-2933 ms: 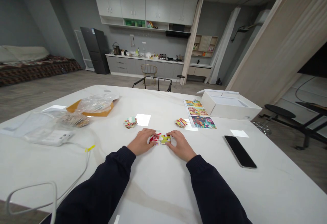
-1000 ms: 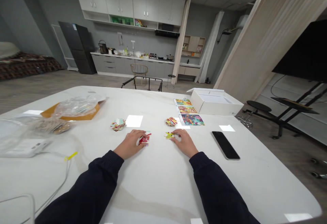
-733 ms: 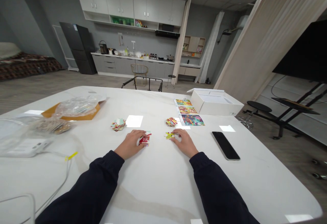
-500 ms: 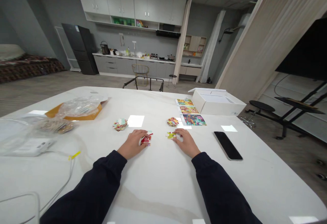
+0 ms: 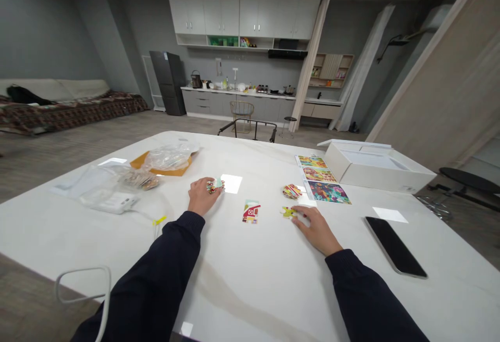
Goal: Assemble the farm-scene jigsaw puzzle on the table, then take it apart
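Observation:
At the left pile of puzzle pieces [image 5: 215,186], my left hand [image 5: 202,196] curls its fingers and thumb around the pieces. My right hand [image 5: 317,229] has its thumb and fingertips at the edge of a yellow-green puzzle piece [image 5: 288,212], which lies on the table; the fingertips partly cover it. Between my hands lies a joined puzzle section [image 5: 251,212] with a red barn on it, touched by neither hand. A second pile of puzzle pieces [image 5: 292,191] sits just beyond the yellow-green piece.
Printed picture sheets [image 5: 328,192] lie beside an open white box [image 5: 380,167]. A black phone [image 5: 395,247] is at the right. Leftward are an orange envelope [image 5: 185,169] under clear plastic, a bag of pieces [image 5: 137,179], a white power strip [image 5: 109,201] and a cable [image 5: 106,295].
My left hand has let go of the red barn section and moved left and away from me to the left pile. My right hand stays at the yellow-green piece. The view has turned left.

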`<state>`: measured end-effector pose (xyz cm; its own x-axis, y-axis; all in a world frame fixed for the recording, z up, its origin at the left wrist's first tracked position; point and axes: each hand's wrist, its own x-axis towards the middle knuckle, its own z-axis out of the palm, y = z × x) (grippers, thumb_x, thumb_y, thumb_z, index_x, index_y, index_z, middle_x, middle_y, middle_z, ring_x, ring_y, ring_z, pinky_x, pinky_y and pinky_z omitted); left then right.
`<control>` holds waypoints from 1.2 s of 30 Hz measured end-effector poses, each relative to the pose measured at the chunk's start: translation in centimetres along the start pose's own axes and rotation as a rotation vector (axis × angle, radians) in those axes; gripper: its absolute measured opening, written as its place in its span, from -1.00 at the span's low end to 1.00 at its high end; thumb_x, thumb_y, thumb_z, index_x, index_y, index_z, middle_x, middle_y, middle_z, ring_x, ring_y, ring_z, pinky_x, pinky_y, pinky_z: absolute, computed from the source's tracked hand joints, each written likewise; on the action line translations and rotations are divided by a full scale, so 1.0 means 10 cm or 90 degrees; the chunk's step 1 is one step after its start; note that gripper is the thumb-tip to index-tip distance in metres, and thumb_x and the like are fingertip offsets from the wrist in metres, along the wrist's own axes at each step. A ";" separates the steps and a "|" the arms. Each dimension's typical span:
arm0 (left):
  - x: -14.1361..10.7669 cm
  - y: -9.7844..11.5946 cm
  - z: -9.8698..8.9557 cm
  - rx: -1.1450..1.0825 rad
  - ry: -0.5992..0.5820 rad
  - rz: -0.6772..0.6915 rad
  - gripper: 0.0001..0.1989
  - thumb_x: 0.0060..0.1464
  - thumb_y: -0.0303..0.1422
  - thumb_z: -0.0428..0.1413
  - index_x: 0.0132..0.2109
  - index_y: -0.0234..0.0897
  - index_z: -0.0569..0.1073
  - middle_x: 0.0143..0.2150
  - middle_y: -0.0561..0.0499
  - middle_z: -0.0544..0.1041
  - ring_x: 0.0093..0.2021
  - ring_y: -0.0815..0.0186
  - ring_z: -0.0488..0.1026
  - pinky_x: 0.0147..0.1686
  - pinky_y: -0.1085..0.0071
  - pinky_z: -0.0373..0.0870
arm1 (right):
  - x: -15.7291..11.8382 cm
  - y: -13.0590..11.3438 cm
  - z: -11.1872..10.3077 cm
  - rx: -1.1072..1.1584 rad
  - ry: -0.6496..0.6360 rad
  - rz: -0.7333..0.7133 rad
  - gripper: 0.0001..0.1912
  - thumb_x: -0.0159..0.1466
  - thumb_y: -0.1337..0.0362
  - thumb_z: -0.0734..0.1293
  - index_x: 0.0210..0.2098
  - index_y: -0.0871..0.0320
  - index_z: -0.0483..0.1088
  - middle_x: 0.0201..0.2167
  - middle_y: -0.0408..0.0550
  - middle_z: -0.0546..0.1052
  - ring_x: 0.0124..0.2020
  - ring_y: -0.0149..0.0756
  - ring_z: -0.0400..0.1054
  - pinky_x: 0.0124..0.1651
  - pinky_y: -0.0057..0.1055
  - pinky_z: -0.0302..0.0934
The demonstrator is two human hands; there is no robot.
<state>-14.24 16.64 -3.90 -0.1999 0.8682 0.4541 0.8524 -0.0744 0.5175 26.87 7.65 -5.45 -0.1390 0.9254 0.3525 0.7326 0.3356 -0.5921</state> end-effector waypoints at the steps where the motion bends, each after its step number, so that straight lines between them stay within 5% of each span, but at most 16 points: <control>1: 0.00 0.00 0.01 -0.004 -0.012 -0.005 -0.64 0.08 -0.15 0.27 0.00 -0.15 0.52 0.05 -0.09 0.57 0.16 -0.07 0.35 0.15 0.03 0.32 | 0.00 0.02 -0.01 -0.006 -0.001 0.007 -0.63 0.32 0.11 0.35 0.09 0.03 0.49 0.01 0.02 0.58 -0.06 -0.09 0.42 0.11 -0.11 0.30; 12: 0.01 0.03 -0.01 -0.040 -0.024 -0.004 -0.68 0.06 -0.23 0.26 -0.03 -0.20 0.54 0.01 -0.11 0.59 0.13 -0.06 0.40 0.15 0.03 0.34 | -0.04 0.16 -0.19 -0.046 0.032 0.038 -0.62 0.28 0.13 0.33 0.04 0.09 0.49 -0.05 0.05 0.56 -0.11 -0.09 0.39 0.08 -0.10 0.30; 16: 0.00 0.11 -0.10 -0.088 0.068 0.048 -0.63 0.03 -0.27 0.30 -0.01 -0.22 0.50 -0.03 -0.13 0.58 0.08 -0.03 0.43 0.14 0.01 0.37 | -0.01 0.09 -0.19 -0.011 0.072 0.026 -0.59 0.26 0.07 0.37 0.05 0.09 0.48 0.06 0.08 0.53 -0.14 -0.11 0.39 0.03 -0.09 0.33; 21: -0.35 0.78 -0.21 -0.212 0.140 0.233 -0.61 0.07 -0.27 0.35 0.00 -0.20 0.42 -0.06 -0.09 0.51 0.00 0.06 0.46 0.05 0.10 0.44 | 0.04 -0.37 -0.12 0.210 0.078 0.071 -0.59 0.30 -0.02 0.37 0.03 0.08 0.47 0.01 0.12 0.55 -0.19 -0.14 0.46 -0.12 -0.15 0.39; 27: -1.02 1.68 -0.01 -0.297 -0.014 0.359 -0.52 0.01 -0.29 0.41 0.00 -0.17 0.36 -0.11 -0.06 0.48 -0.08 0.09 0.45 -0.08 0.15 0.46 | 0.06 -0.92 0.12 0.673 -0.052 0.148 -0.42 0.18 -0.03 0.50 0.08 0.02 0.29 -0.24 -0.06 0.59 -0.30 -0.17 0.55 -0.18 -0.14 0.47; 30: -1.12 1.76 0.07 -0.314 -0.073 0.352 -0.45 0.02 -0.24 0.40 0.07 -0.15 0.34 -0.01 -0.10 0.48 0.02 0.04 0.45 0.01 0.10 0.45 | 0.09 -0.72 0.01 0.633 0.026 0.191 -0.45 0.11 0.01 0.55 -0.03 0.06 0.34 -0.33 -0.11 0.57 -0.41 -0.23 0.51 -0.25 -0.18 0.46; 33: -1.11 1.68 0.10 -0.312 -0.127 0.318 -0.42 0.09 -0.23 0.35 0.18 -0.12 0.29 0.07 -0.12 0.46 0.12 0.02 0.42 0.11 0.06 0.42 | 0.11 -0.25 -0.27 0.449 0.164 0.209 -0.48 0.12 -0.03 0.48 -0.04 0.13 0.43 -0.33 -0.08 0.53 -0.48 -0.32 0.41 -0.30 -0.24 0.39; 36: -1.11 1.59 0.14 -0.278 -0.211 0.338 -0.56 0.19 -0.31 0.23 0.18 -0.11 0.32 0.10 -0.12 0.46 0.15 0.02 0.41 0.17 0.01 0.38 | 0.08 0.19 -0.50 0.313 0.162 0.226 -0.48 0.11 -0.04 0.42 -0.06 0.17 0.46 -0.39 -0.11 0.49 -0.51 -0.36 0.34 -0.38 -0.31 0.30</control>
<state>2.21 6.50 -1.73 0.3971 0.7586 0.5165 0.5115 -0.6502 0.5617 31.49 8.17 -2.69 0.2612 0.9446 0.1989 0.3068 0.1141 -0.9449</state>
